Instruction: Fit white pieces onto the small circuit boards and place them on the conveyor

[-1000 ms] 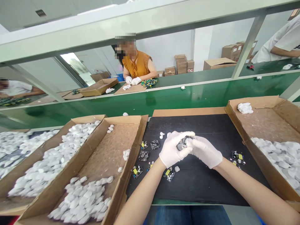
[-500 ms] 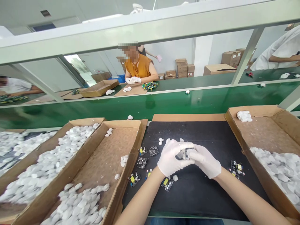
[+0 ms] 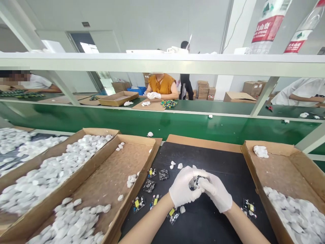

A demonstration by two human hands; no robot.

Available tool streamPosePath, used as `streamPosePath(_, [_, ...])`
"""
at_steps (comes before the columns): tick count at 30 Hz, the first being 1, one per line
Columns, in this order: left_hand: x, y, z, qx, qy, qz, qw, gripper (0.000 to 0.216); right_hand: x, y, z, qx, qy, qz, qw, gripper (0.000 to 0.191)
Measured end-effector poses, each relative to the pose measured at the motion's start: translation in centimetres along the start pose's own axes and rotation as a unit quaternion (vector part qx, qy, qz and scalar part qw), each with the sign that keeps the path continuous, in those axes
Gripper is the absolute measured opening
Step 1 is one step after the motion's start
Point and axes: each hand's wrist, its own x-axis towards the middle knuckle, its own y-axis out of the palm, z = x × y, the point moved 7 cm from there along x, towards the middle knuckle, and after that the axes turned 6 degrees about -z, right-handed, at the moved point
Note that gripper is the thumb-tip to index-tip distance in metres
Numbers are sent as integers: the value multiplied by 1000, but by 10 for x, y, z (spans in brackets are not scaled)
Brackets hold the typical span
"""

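Over one mat (image 3: 218, 162), left hand (image 3: 181, 188), right hand (image 3: 216, 194) (gloved), one board (image 3: 197, 181) clasped

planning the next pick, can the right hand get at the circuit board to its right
Probably yes: the circuit board lies on bare black mat just beyond the right hand, though that hand grips a small part.

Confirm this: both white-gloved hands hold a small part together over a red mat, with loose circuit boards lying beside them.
Wrong in one respect: the mat is black, not red, as the head view shows. The white-gloved left hand and right hand do hold a small part together over it, with loose circuit boards lying beside them.
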Motion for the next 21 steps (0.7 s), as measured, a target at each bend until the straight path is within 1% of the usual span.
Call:
streamPosePath(2, [0, 1, -1, 8, 15, 6, 1000, 36, 0, -1, 0, -21, -10, -1, 1000, 32])
streamPosePath(5, [0, 2, -2, 6, 39, 8, 999, 38, -1, -6, -3, -71, -5, -35, 997, 30])
streamPosePath(9, [-1, -4, 0, 35, 62, -45, 996, 42, -4, -13, 2, -125, 4, -114, 985, 28])
streamPosePath(11, [-2, -6, -1, 51, 76, -63, 994, 38, -6, -11, 10, -122, -8, -127, 984, 28])
streamPosePath(12, [-2, -8, -2, 49, 81, -73, 993, 36, -7, -7, 13, -95, -11, -117, 989, 27])
streamPosePath(13, [-3, -10, -2, 39, 82, -86, 992, 36, -8, -3, 15, -45, -9, -97, 994, 27])
streamPosePath(15, [-4, -14, -1, 1, 70, -112, 991, 39, -10, 7, 17, 96, 5, -41, 995, 29])
streamPosePath(17, [-6, -15, 1, -42, 53, -117, 991, 40, -13, 17, 16, 230, 32, 13, 973, 32])
streamPosePath(18, [-6, -14, 2, -61, 50, -111, 991, 39, -15, 20, 15, 275, 47, 35, 960, 32])
streamPosePath(19, [-6, -13, 1, -75, 50, -103, 991, 39, -17, 24, 14, 301, 61, 54, 950, 32])
streamPosePath(21, [-7, -11, -1, -95, 54, -91, 990, 37, -19, 29, 13, 319, 79, 75, 942, 34])
